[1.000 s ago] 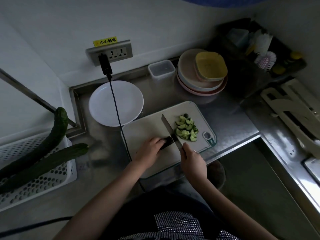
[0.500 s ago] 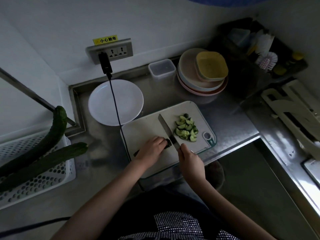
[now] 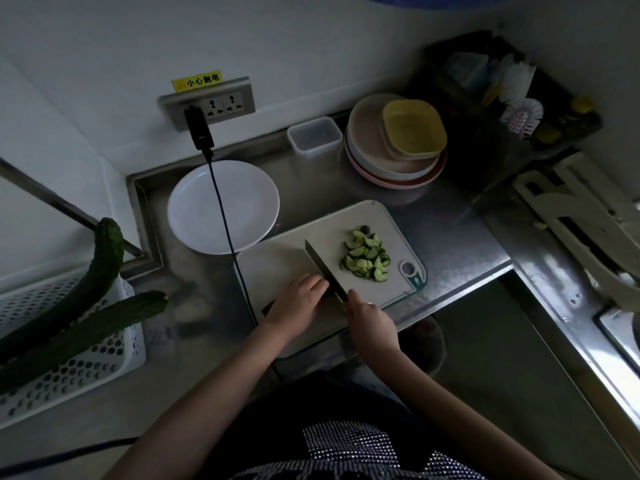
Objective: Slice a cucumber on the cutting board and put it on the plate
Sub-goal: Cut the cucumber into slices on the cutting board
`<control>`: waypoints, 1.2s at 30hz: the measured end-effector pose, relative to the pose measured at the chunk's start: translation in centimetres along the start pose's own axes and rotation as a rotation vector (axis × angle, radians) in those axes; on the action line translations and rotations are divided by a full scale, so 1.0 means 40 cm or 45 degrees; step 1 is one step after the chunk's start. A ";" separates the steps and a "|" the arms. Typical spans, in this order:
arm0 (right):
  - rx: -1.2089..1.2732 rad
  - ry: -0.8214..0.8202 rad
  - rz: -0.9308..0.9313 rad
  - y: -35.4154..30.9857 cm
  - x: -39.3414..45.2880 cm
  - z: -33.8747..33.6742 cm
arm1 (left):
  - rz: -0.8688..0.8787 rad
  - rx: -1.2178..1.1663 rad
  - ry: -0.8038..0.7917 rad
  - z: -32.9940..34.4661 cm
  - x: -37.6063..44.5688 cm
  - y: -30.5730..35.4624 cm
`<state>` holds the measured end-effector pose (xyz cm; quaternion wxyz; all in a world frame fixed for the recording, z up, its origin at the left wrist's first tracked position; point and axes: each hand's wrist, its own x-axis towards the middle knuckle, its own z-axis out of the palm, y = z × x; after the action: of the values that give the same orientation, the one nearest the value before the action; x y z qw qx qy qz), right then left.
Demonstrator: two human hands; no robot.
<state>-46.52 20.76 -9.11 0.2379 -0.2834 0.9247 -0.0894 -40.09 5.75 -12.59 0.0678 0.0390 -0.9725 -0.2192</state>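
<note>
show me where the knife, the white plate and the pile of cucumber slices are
knife (image 3: pixel 320 263), head view, middle of the blade.
white plate (image 3: pixel 194 188), head view, bare inner surface.
cucumber slices (image 3: pixel 366 255), head view, centre of the pile.

My left hand (image 3: pixel 298 301) holds cucumber piece (image 3: pixel 268 308) on cutting board (image 3: pixel 277 265); right hand (image 3: pixel 372 318) grips knife (image 3: pixel 323 268), blade beside left fingertips; slices (image 3: pixel 367 256) piled right; plate (image 3: pixel 223 206) behind, w/o slices.

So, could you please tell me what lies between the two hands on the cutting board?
In the head view, the knife blade stands between the left hand and right hand.
</note>
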 end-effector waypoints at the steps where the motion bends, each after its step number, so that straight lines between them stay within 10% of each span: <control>1: 0.009 0.002 -0.002 0.002 -0.001 0.000 | 0.002 -0.001 0.015 0.002 -0.002 -0.001; 36: 0.180 0.165 -0.017 0.007 -0.041 -0.022 | 0.080 0.144 0.066 0.022 -0.020 -0.019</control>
<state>-45.90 21.93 -7.80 0.1963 -0.2658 0.9276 -0.1742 -39.38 5.54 -13.80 0.0976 0.0181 -0.9820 -0.1605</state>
